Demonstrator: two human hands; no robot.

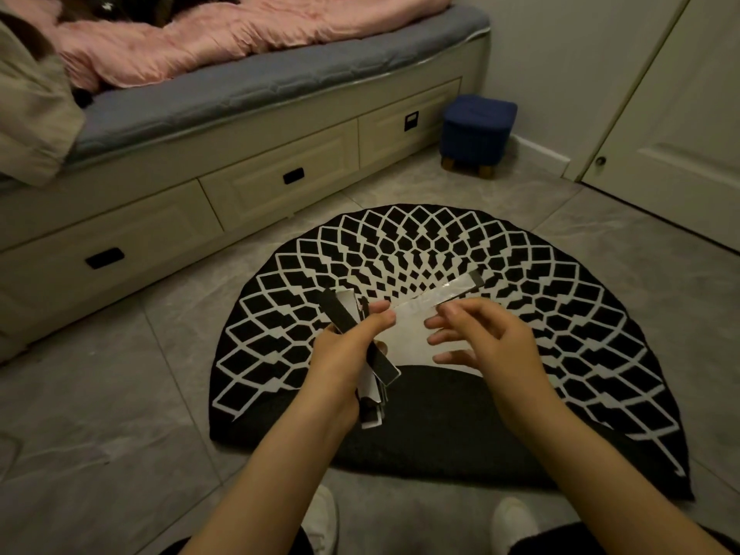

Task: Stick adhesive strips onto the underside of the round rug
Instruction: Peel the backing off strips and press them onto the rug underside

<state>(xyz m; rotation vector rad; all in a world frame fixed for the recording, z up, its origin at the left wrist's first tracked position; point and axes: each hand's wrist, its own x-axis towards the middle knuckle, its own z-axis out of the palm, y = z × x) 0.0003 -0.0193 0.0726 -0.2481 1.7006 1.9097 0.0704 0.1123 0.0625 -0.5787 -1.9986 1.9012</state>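
Note:
A round black-and-white patterned rug (520,282) lies on the floor with its near edge folded over, showing a dark grey underside (424,426). My left hand (344,346) grips a bundle of black-and-white adhesive strips (374,398) and pinches the end of one long white strip (436,298) that reaches up to the right. My right hand (480,338) hovers at that strip with fingers spread and loosely bent; whether they touch it is unclear.
A bed (224,94) with cream drawers (276,186) and a pink duvet runs along the left and back. A blue footstool (476,130) stands at the back right beside a white door (672,114). Grey floor tiles surround the rug. My white shoes (324,518) are below.

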